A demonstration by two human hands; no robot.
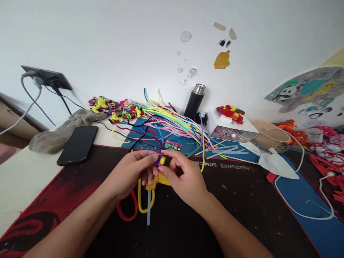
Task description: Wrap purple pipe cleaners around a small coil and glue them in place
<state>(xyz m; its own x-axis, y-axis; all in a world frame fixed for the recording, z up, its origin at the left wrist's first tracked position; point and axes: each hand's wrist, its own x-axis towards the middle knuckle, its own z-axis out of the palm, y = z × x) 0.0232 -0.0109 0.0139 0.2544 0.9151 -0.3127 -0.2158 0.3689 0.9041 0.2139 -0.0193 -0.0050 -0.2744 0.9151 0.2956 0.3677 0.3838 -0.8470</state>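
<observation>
A small purple and yellow fuzzy piece (160, 160), which looks like twisted pipe cleaner, is pinched between both hands above the dark desk mat. My left hand (137, 170) grips its left side with thumb and fingers. From the other side, my right hand (185, 175) closes thumb and forefinger on it. Under the hands lies a yellow glue gun (161, 180), partly hidden, with a translucent glue stick (148, 211) pointing toward me. Beside it, a red loop (127, 218) and a yellow loop (139, 200) rest on the mat.
Many coloured pipe cleaners (174, 123) spread behind the hands, near a black thermos (194, 102). A phone (77, 145) and finished fuzzy figures (103, 104) lie left. At right are a white drawer box (231, 129), glue sticks (225, 151) and a white cable (301, 216).
</observation>
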